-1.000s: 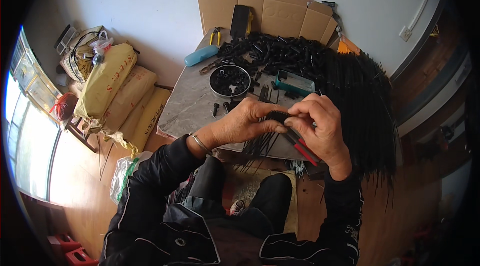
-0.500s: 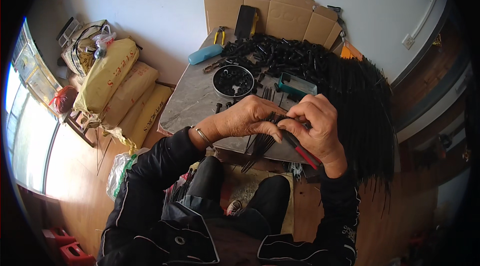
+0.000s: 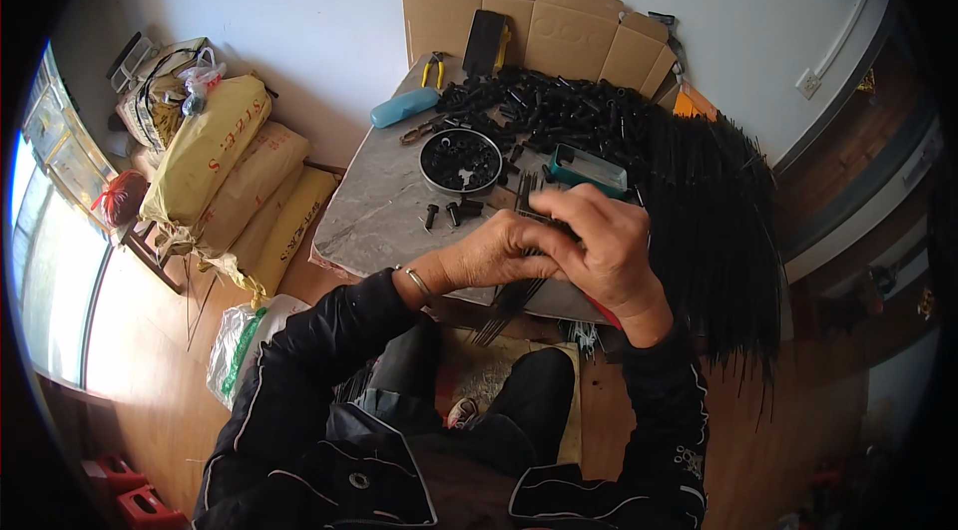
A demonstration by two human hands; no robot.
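My left hand (image 3: 499, 253), with a bangle at the wrist, is closed in a pinch above the table's near edge. My right hand (image 3: 604, 246) is curled against its fingertips. Whatever sits between the fingers is hidden. Beneath the hands a bunch of thin black rods (image 3: 507, 315) sticks out past the table edge; I cannot tell whether the left hand grips it. The end of a red handle (image 3: 605, 313) shows under my right hand. Just beyond the hands are a round tin (image 3: 424, 171) of small black parts and a teal open box (image 3: 589, 183).
Black tubular parts (image 3: 569, 111) are heaped at the back of the table (image 3: 369, 201). Long black rods (image 3: 709, 231) hang over its right side. Yellow-handled pliers (image 3: 433, 69), a blue case (image 3: 404, 108) and cardboard (image 3: 574, 29) stand behind. Stuffed sacks (image 3: 215, 141) lie at left.
My right hand has turned over and shifted slightly left, against the left fingertips. The red handle is now mostly covered. The view has moved a little.
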